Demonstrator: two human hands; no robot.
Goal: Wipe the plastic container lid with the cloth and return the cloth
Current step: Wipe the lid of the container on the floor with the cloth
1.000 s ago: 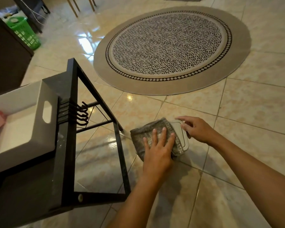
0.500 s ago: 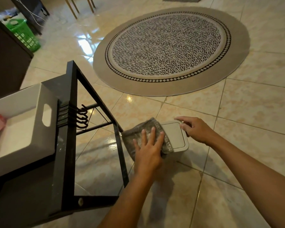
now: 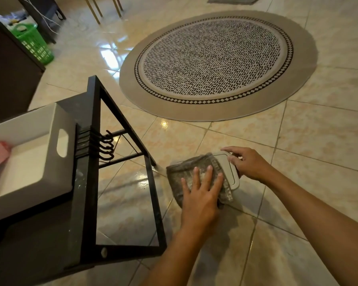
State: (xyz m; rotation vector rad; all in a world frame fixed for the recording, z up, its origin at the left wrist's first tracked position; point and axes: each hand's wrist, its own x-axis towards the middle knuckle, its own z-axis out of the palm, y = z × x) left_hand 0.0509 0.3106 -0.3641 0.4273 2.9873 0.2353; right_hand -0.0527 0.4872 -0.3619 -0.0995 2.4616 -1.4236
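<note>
cloth (image 3: 196,172) under left hand (image 3: 201,195) fingers, covering lid (image 3: 227,168)

Warm, fairly dim indoor light is falling across the glossy tiled floor (image 3: 298,162), which is throwing back bright glare patches near the round rug (image 3: 217,65) and beside the black rack (image 3: 91,162). Soft shadows are pooling under both forearms. Straight lines are bowing toward the edges, and the corners are darkening slightly.
</note>
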